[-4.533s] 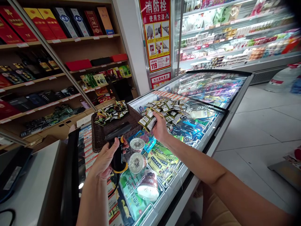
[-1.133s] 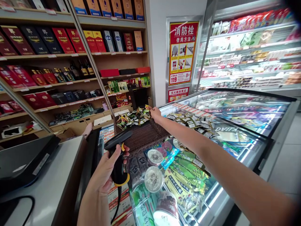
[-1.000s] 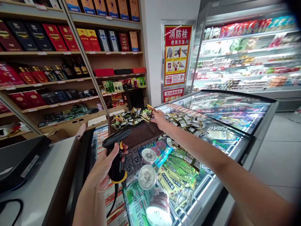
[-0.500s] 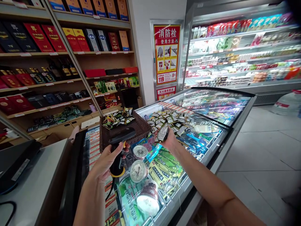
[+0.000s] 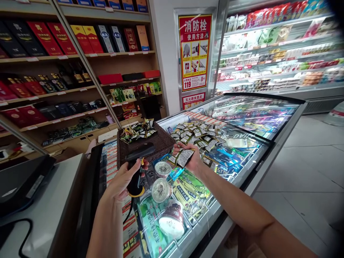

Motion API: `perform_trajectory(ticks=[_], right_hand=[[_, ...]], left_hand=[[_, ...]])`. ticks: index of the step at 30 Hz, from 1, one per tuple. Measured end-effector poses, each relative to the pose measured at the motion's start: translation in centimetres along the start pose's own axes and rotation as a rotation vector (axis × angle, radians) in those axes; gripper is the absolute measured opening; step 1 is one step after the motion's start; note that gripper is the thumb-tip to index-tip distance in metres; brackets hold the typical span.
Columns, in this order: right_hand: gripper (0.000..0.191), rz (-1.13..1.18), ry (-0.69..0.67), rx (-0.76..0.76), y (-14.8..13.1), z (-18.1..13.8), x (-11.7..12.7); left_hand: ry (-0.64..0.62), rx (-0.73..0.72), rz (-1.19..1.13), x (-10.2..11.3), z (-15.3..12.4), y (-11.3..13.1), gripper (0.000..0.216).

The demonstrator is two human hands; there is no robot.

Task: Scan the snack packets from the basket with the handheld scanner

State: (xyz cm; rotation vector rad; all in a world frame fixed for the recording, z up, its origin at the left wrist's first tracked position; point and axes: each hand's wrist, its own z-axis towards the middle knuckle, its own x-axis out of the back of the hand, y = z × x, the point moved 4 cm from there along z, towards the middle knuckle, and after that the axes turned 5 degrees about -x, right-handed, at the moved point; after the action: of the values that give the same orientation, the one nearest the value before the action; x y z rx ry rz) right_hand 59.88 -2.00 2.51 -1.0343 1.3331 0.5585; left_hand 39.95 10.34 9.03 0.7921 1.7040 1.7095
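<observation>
My left hand (image 5: 122, 179) is wrapped round a black scanner (image 5: 135, 182), its head overlapping the wicker basket (image 5: 162, 143) in my view. My right hand (image 5: 195, 161) grips a small packet (image 5: 185, 157), printed side up, just in front of the packet pile (image 5: 199, 135) on the freezer (image 5: 255, 182).

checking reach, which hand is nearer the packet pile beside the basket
Right. The right hand grips at least one packet just in front of the pile; the left hand, gripping a scanner, is farther left.
</observation>
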Motion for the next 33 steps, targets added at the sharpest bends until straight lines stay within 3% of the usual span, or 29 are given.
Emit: perform_trajectory(ticks=[7, 12, 19, 30, 33], right_hand=[[0.031, -0.293, -0.184, 0.208, -4.9, 0.1, -0.6], [0.035, -0.420, -0.140, 0.178, -6.3, 0.3, -0.3], [0.034, -0.424, -0.159, 0.201, -6.8, 0.2, -0.1], [0.032, -0.417, -0.136, 0.205, -7.0, 0.3, 0.2], [0.027, -0.428, -0.081, 0.284, -7.6, 0.4, 0.4]], left_hand=[[-0.103, 0.014, 0.123, -0.1, -0.6, 0.5, 0.055], [-0.268, -0.031, 0.221, -0.9, -0.5, -0.1, 0.045], [-0.330, -0.065, 0.232, -1.5, -0.5, 0.0, 0.042], [-0.254, -0.005, 0.210, -1.3, -0.7, 0.8, 0.046], [-0.215, 0.006, 0.202, -1.1, -0.8, 0.8, 0.048]])
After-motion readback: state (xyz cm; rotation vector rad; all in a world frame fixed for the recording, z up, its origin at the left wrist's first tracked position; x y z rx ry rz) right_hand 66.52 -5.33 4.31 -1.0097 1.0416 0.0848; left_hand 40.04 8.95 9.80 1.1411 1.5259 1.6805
